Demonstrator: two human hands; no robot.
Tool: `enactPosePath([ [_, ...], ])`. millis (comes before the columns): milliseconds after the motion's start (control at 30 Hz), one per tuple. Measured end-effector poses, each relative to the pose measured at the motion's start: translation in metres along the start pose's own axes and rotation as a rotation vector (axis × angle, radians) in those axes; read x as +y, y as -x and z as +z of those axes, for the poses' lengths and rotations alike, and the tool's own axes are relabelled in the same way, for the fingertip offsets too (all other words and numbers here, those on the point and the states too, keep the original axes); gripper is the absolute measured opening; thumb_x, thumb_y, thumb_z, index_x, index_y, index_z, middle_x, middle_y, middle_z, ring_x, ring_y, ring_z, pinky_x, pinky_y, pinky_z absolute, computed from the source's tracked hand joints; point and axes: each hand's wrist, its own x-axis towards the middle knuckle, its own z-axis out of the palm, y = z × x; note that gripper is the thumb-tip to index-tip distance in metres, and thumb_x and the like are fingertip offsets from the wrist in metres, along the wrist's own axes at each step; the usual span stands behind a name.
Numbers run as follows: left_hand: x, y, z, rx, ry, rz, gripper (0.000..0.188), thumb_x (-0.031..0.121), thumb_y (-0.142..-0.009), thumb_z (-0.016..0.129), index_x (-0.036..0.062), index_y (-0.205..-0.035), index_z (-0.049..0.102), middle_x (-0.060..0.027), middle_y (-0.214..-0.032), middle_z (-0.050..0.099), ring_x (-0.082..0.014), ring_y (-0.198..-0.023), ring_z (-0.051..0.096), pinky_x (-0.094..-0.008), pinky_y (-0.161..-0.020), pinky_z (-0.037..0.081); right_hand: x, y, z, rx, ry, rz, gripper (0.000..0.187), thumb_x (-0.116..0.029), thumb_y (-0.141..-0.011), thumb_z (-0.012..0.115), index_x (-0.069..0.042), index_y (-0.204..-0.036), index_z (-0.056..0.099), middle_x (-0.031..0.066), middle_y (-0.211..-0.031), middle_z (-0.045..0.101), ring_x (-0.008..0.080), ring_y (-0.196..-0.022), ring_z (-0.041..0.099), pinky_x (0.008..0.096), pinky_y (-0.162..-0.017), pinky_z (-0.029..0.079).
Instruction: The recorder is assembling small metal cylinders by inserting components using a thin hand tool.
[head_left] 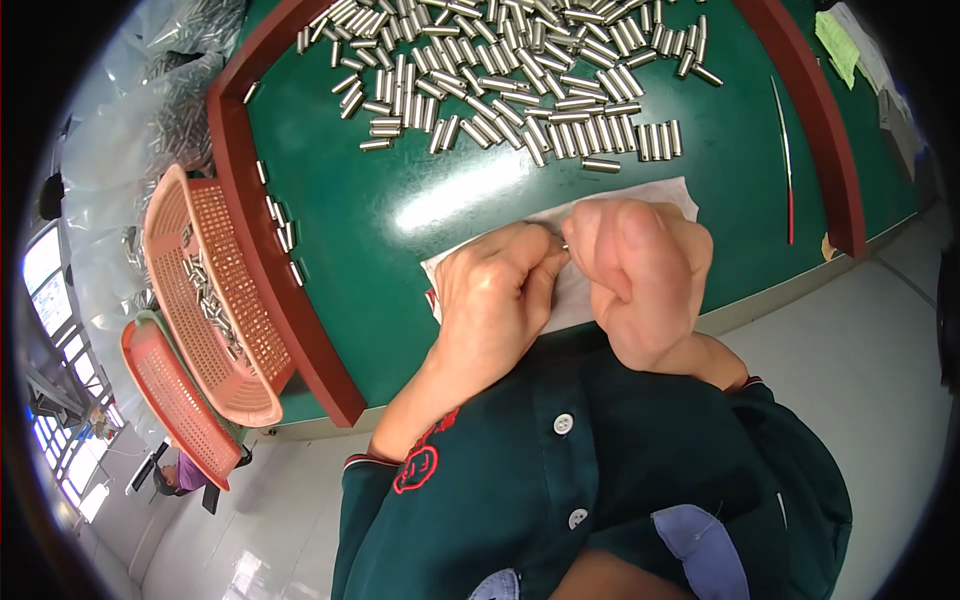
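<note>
My left hand (pixel 492 290) and my right hand (pixel 642 275) meet above a white cloth (pixel 574 298) near the table's front edge. Both are closed, with the fingertips almost touching. A tiny shiny bit shows between them, but the fingers hide most of whatever they hold. Beyond the cloth, many small silver metal cylinders (pixel 480 85) lie heaped and in short rows. One single cylinder (pixel 601 165) rests apart, just past the cloth's far edge.
The green table (pixel 350 290) has raised dark red wooden edges (pixel 270 270). Several cylinders lie along the left edge. Outside it stand a pink basket (pixel 262 345) holding small metal parts and another pink basket (pixel 180 395). A thin red-handled tool (pixel 790 200) lies at right. Farther left, a person (pixel 190 473) shows.
</note>
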Motion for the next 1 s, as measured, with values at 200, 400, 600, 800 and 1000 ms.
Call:
enactPosePath([
  [200,0.005,0.002,-0.008,-0.001,0.064,-0.073,0.005,0.001,-0.073,0.059,0.0015,-0.071,0.054,-0.0046,-0.055,0.051,-0.0175,-0.049,0.048,-0.0273,-0.047,0.037,-0.001,-0.002,-0.014,0.046,-0.412,-0.122,0.038,-0.012,-0.089,0.031,-0.009,-0.051,0.024,-0.0018,-0.046,0.023,0.0072,-0.043,0.018,0.0252,-0.041,0.015],
  [400,-0.012,0.003,-0.026,0.051,1.305,-0.115,0.006,0.008,-0.08,0.048,0.0025,-0.083,0.047,-0.0117,-0.083,0.051,-0.0083,-0.059,0.039,-0.0192,-0.046,0.032,-0.017,0.0,-0.033,0.007,-0.364,-0.074,0.042,-0.023,-0.09,0.026,-0.014,-0.049,0.024,-0.0032,-0.043,0.023,0.0089,-0.04,0.014,0.0253,-0.042,0.017],
  [600,-0.004,-0.018,-0.021,0.146,0.693,-0.207,0.002,0.001,-0.076,0.057,-0.0007,-0.078,0.056,0.0049,-0.061,0.046,-0.003,-0.053,0.036,-0.0174,-0.048,0.029,-0.017,0.0,-0.033,0.009,-0.405,-0.067,0.042,-0.023,-0.09,0.026,-0.014,-0.049,0.024,-0.0032,-0.042,0.022,0.0082,-0.04,0.014,0.0248,-0.041,0.018],
  [800,0.017,-0.039,0.002,0.051,-0.085,0.201,0.01,0.0,-0.069,0.064,0.0005,-0.078,0.062,-0.0028,-0.058,0.05,-0.0077,-0.048,0.039,-0.0214,-0.045,0.033,-0.026,-0.004,-0.041,0.108,-0.483,-0.141,0.041,-0.02,-0.089,0.03,-0.012,-0.049,0.025,-0.0019,-0.042,0.023,0.0074,-0.039,0.015,0.0244,-0.039,0.015],
  [1000,0.018,-0.056,0.018,-0.069,-0.431,0.351,0.009,0.003,-0.069,0.06,0.0012,-0.078,0.059,-0.0124,-0.069,0.058,-0.0302,-0.061,0.056,-0.0361,-0.054,0.044,-0.032,-0.001,-0.051,0.139,-0.446,-0.138,0.042,-0.022,-0.09,0.027,-0.014,-0.049,0.024,-0.003,-0.043,0.022,0.0081,-0.04,0.016,0.0239,-0.041,0.017],
])
